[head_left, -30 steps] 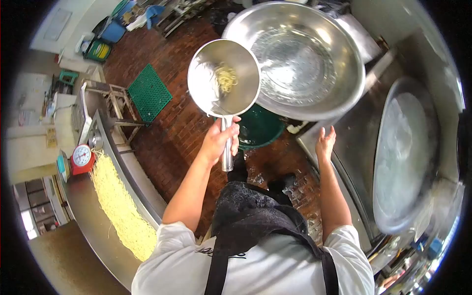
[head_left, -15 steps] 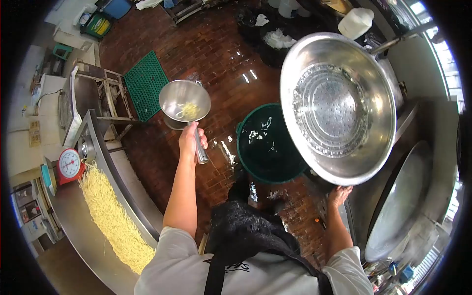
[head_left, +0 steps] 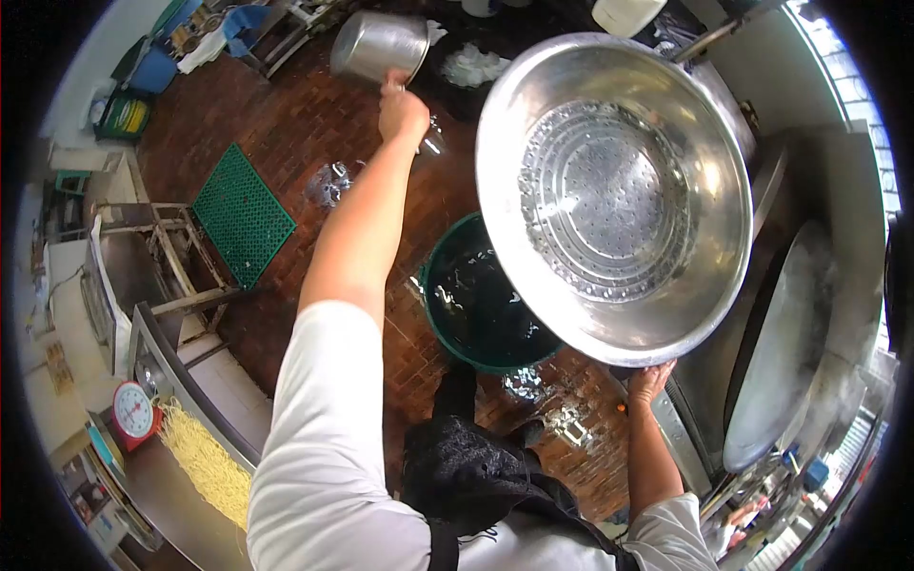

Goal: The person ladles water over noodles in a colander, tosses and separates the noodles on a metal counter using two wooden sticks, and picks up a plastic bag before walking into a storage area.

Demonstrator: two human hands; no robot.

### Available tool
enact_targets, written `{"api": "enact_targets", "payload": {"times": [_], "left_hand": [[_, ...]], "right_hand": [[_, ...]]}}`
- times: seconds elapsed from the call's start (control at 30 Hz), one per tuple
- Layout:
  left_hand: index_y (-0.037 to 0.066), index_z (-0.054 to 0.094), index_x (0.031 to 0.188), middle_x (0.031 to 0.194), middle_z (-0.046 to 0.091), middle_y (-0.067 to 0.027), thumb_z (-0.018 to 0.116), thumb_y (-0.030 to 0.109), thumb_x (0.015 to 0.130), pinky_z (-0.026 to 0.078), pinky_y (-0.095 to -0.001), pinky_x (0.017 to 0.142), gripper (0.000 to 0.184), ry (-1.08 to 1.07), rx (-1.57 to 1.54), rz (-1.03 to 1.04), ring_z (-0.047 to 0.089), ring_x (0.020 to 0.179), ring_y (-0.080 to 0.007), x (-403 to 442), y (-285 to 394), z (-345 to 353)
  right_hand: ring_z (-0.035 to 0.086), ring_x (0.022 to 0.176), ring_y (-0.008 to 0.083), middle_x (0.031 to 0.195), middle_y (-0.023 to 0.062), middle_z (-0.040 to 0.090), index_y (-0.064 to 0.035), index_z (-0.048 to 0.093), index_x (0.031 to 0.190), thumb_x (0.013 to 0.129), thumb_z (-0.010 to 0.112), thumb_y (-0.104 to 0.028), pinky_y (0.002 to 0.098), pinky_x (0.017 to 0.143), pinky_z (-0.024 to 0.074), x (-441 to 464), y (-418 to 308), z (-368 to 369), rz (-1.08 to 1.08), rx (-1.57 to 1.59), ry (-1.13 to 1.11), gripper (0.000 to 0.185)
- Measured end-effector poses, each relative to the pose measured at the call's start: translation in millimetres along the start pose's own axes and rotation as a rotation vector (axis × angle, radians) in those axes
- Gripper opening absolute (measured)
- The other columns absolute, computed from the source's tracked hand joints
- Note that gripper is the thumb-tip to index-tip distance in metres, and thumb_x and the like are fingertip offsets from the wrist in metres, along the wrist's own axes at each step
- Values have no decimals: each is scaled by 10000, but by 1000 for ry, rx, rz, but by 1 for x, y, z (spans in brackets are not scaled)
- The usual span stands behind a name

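My left hand (head_left: 404,114) stretches far forward, its fingers closed round the handle of a metal saucepan (head_left: 381,46). The saucepan lies tipped on its side in the air with its mouth toward the right, so its inside is hidden. On the right, my right hand (head_left: 651,383) grips the near rim of a big steel colander (head_left: 609,195). This colander is tilted up so that its pierced, wet bottom faces me, and it holds nothing I can see. Partly behind it on the floor stands a green tub (head_left: 455,328) of dark water.
Yellow noodles (head_left: 205,466) lie on a steel counter (head_left: 176,500) at the left, beside a red dial scale (head_left: 136,415). A green mat (head_left: 245,217) is on the wet brick floor (head_left: 328,224). A large wok (head_left: 785,352) sits at the right, with a white jug (head_left: 628,13) beyond the colander.
My left hand has swung the saucepan forward and turned it onto its side; the noodles seen inside are out of sight. The colander now appears slightly farther left, still in my right hand.
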State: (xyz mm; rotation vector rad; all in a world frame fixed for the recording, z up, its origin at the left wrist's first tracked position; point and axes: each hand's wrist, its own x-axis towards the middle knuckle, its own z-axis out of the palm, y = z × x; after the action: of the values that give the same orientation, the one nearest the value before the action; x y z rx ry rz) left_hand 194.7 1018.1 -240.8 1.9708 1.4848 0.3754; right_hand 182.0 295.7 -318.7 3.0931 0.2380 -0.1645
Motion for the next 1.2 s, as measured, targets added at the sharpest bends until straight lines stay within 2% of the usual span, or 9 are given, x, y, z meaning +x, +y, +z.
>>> {"api": "enact_targets", "payload": {"times": [0.1,0.3,0.4,0.57,0.9,0.93,1.03,1.07,1.2], "left_hand": [[-39,444,1235,1219,593,-287,383,205,1026,532,-502,933,326,127,127,69,640,1097,-424,39,25,29],[-56,396,1213,1050,665,-253,631,207,892,572,-477,779,477,254,75,350,696,928,-404,61,27,29],[10,414,1195,857,653,-148,668,260,900,556,-394,565,462,120,-247,348,690,690,-274,49,0,29],[91,481,1089,719,559,-38,660,270,936,435,-282,389,296,-367,-990,-15,529,476,-122,-61,-52,-1],[74,504,1142,652,519,-14,638,265,976,401,-271,371,286,-670,-599,-416,495,440,-94,-360,-192,5],[42,488,1209,743,593,-99,635,228,965,489,-369,468,339,-731,-423,-443,623,561,-223,-369,-191,10],[34,485,1226,879,637,-208,637,179,935,539,-499,685,359,-545,-70,155,676,836,-410,-388,-232,59],[15,475,1224,1024,632,-296,623,139,908,492,-565,873,370,-618,-22,80,586,1049,-519,-387,-227,64],[-7,462,1198,1079,643,-303,576,147,925,511,-555,873,334,-580,304,33,624,1031,-479,-393,-239,103]], "right_hand": [[312,1430,444,1552,261,329,31,510,1384,920,500,-273,474,1216,263,0,0,2,-16,49,56,555],[335,1413,451,1525,262,373,45,526,1369,945,458,-353,499,1207,266,-2,4,12,-71,-27,119,586],[322,1418,462,1532,264,361,58,482,1400,951,452,-385,498,1211,255,-1,-6,6,21,301,174,632],[322,1413,475,1543,279,329,63,493,1391,957,456,-421,503,1207,259,5,4,11,-32,40,48,651],[358,1388,476,1471,285,416,75,492,1382,895,562,-360,482,1177,313,-2,-9,-9,-92,56,66,656],[356,1388,479,1458,303,420,108,476,1376,880,577,-343,480,1179,311,0,9,15,-75,-13,93,678],[359,1381,480,1458,336,399,138,407,1391,838,573,-306,483,1188,295,5,0,6,-28,140,118,728],[363,1378,479,1454,338,402,133,389,1400,830,575,-298,486,1185,298,6,-1,5,-41,96,128,738],[374,1366,480,1438,334,418,118,334,1426,805,591,-275,493,1172,311,4,-19,-9,37,167,110,778]]}}
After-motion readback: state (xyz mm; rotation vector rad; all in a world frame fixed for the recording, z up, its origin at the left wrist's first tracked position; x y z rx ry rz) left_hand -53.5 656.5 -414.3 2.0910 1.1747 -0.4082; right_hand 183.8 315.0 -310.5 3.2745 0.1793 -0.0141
